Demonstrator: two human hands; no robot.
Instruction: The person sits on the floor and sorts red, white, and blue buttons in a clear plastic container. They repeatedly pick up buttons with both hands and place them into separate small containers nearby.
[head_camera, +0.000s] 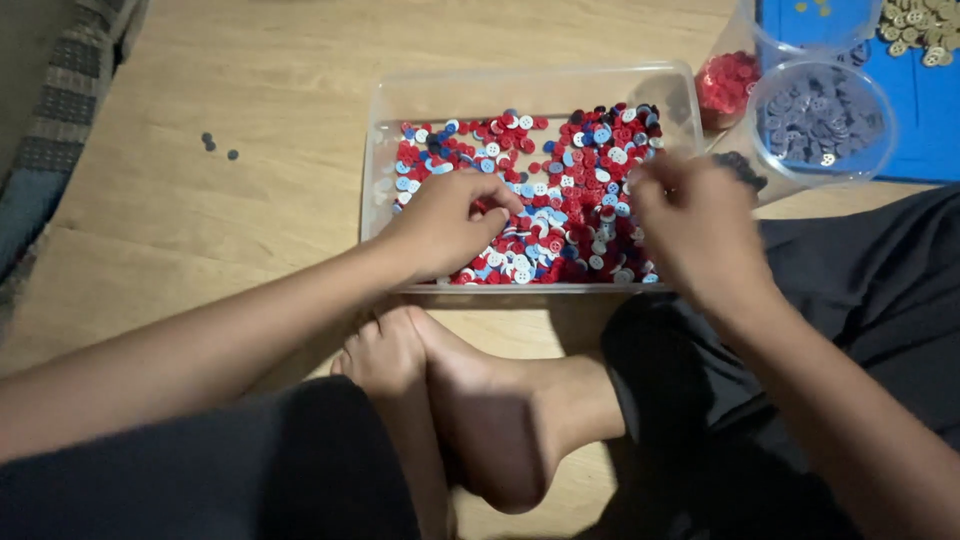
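A clear plastic tray (385, 110) on the wooden floor holds a heap of red, white, light-blue and dark-blue buttons (575, 185). My left hand (445, 222) rests inside the tray with its fingertips down in the buttons; whether it pinches one is hidden. Over the tray's right side my right hand (695, 225) is blurred, fingers bunched together; I cannot tell if they grip a button.
A clear tub of dark grey buttons (822, 120) and another of red buttons (727, 82) stand at the right. Tan buttons (918, 25) lie on a blue mat (930, 120). A few dark buttons (212, 145) lie loose on the floor. My crossed feet (450, 400) are below the tray.
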